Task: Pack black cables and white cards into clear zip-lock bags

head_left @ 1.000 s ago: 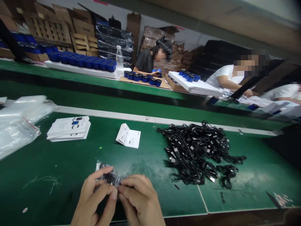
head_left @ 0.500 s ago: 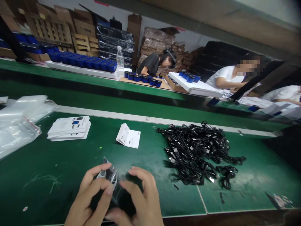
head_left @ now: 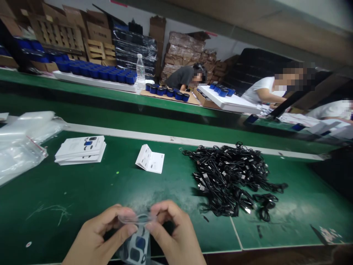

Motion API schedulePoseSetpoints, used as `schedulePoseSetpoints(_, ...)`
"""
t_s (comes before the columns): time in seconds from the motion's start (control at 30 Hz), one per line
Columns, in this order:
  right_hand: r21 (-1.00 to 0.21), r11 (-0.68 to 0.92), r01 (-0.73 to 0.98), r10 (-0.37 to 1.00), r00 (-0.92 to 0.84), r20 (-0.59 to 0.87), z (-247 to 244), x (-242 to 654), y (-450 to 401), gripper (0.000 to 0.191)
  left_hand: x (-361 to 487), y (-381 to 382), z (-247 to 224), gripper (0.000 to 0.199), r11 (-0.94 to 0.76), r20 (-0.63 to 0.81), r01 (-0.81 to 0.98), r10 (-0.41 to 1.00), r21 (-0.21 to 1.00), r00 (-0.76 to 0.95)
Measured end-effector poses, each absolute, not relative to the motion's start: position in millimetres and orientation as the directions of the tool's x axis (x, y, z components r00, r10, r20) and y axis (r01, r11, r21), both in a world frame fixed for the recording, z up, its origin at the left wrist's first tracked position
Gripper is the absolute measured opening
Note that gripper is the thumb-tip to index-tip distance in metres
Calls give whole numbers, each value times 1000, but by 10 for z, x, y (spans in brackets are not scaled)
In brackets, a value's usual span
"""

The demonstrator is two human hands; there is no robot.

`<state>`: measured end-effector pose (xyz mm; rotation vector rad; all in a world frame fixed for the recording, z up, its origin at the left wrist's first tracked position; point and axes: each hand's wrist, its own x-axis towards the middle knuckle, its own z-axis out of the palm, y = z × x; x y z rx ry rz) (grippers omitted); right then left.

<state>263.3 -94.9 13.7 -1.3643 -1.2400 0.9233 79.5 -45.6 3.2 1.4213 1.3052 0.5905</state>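
Note:
Near the front edge of the green table, a clear plastic bag [head_left: 135, 244] hangs between my two hands, its upper edge toward the far side. Through the plastic a printed sheet with dark and blue shapes shows. My left hand [head_left: 106, 233] pinches the bag's upper left edge between thumb and fingers. At the upper right edge, my right hand [head_left: 173, 230] pinches it the same way. Beyond them stands a half-open white leaflet [head_left: 154, 162]. A stack of printed leaflets [head_left: 79, 150] lies farther left. To the right is a pile of black cables [head_left: 228, 173].
Clear plastic bags [head_left: 22, 147] lie at the far left. Behind, a raised green shelf [head_left: 110, 97] bears blue-sided round items [head_left: 93, 70] and a water bottle [head_left: 140, 71]. Several people sit beyond it. A few cable bundles [head_left: 266, 206] lie beside the main pile.
The bag has turned so its printed content shows below my hands. My right hand, apart from the bag's top before, now pinches it. The person in dark clothes has shifted slightly.

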Motion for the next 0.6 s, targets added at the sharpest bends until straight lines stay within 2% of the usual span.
schedulePoseSetpoints(0.03, -976, 57, 211, 985, 149, 89, 131, 2632, -948, 6, 829, -468, 48, 32, 197, -295, 354, 923, 914, 247)
schedulePoseSetpoints(0.13, -968, 87, 235, 982, 143, 123, 139, 2643, -942, 14, 884, -461, 82, 35, 283, -348, 302, 918, 910, 190)
schedulePoseSetpoints(0.23, -972, 98, 215, 976, 168, 136, 164, 2657, -937, 14, 880, -415, 87, 35, 286, -378, 312, 878, 906, 292)
schedulePoseSetpoints(0.37, -963, 169, 210, 952, 218, 215, 157, 2640, -942, 19, 895, -402, 98, 32, 200, -308, 301, 877, 932, 370)
schedulePoseSetpoints(0.47, -957, 182, 226, 944, 232, 234, 142, 2626, -947, 20, 934, -444, 134, 30, 128, -228, 311, 922, 942, 312)
schedulePoseSetpoints(0.6, -967, 145, 210, 969, 169, 182, 151, 2619, -923, 17, 980, -494, 147, 33, 83, -162, 294, 954, 952, 253)
